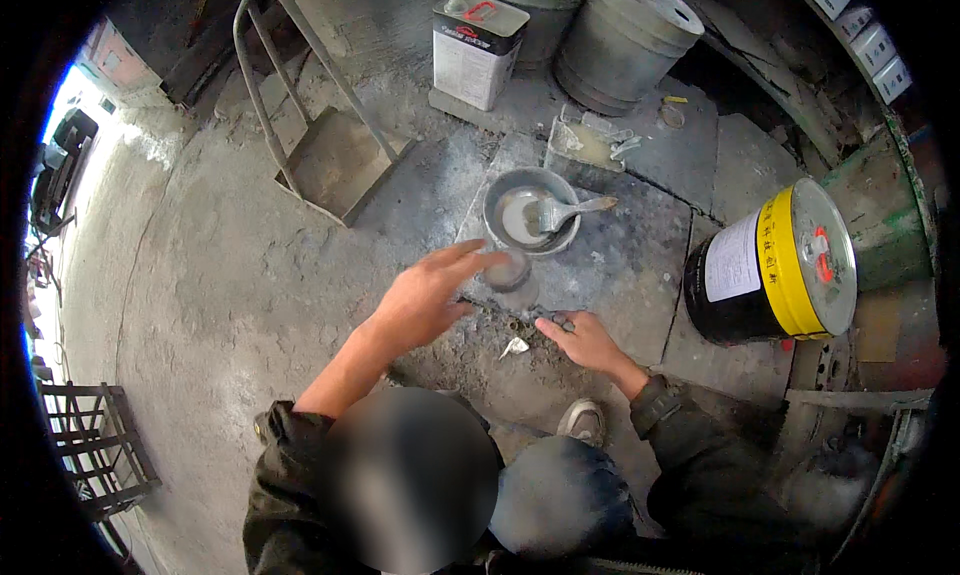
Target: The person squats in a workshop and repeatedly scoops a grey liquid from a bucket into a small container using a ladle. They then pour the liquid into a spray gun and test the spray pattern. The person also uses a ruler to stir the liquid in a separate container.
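My left hand (425, 300) reaches in with its fingers spread and the thumb apart, next to a blurred grey round piece (510, 273) just in front of the bowl. Whether its fingertips touch that piece is unclear. The fingers of my right hand (588, 345) are pinched together at the near edge of the slab, around something small and dark that I cannot make out. Beyond both hands stands a grey bowl (490, 197) with whitish liquid inside. A flat paintbrush (560, 213) rests across it, bristles inside and handle over the right rim.
A metal dustpan (335, 170) with a tall handle lies at the far left. Behind the bowl stand a rectangular can (475, 60), a stained box (585, 145) and grey drums (630, 40). A black and yellow drum (770, 265) is at the right, a dark rack (95, 445) at the lower left.
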A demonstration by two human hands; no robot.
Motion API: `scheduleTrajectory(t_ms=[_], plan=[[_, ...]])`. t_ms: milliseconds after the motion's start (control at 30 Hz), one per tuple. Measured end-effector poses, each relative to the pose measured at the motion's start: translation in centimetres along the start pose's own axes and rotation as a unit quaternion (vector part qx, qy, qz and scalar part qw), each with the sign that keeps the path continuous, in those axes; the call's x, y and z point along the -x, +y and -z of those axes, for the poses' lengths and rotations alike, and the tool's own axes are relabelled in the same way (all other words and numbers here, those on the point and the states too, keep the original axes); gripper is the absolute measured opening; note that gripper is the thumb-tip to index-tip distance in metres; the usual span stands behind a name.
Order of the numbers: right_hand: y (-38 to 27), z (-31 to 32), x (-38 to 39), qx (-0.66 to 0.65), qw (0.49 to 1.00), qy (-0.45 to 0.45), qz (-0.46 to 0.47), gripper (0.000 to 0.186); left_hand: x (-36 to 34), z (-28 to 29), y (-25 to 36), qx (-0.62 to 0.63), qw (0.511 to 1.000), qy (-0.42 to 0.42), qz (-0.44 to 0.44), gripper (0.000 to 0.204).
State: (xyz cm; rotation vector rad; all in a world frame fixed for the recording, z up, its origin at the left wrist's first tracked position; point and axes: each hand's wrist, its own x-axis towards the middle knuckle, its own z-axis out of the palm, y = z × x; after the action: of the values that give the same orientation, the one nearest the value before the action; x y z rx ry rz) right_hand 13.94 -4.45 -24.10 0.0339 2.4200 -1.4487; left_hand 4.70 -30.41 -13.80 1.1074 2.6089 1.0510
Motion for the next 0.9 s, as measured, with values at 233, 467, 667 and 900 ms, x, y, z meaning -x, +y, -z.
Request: scheduleTrajectory(t_ms=[233, 467, 667, 900], plan=[[-1.2, 2.1, 0.2, 0.062, 0.995, -0.072, 0.029, 0.049, -2.4, 0.2, 1.5, -0.063, 0.983, -0.143, -0.092, 0.056], [-1.3, 2.3, 0.8, 0.154, 0.987, -0.021, 0.029, 0.057, -3.6, -0.1, 2.4, -0.092, 0.978, -0.168, 0.083, 0.047], [-0.3, 3.0, 0.3, 0.195, 0.981, 0.02, -0.012, 0.058, -5.5, -1.3, 1.9, -0.131, 0.98, -0.117, 0.098, 0.052], [1.5, 3.9, 0.3, 0.17, 0.982, 0.072, 0.034, 0.057, -7.0, -2.4, 1.5, -0.104, 0.99, -0.08, -0.059, 0.048]])
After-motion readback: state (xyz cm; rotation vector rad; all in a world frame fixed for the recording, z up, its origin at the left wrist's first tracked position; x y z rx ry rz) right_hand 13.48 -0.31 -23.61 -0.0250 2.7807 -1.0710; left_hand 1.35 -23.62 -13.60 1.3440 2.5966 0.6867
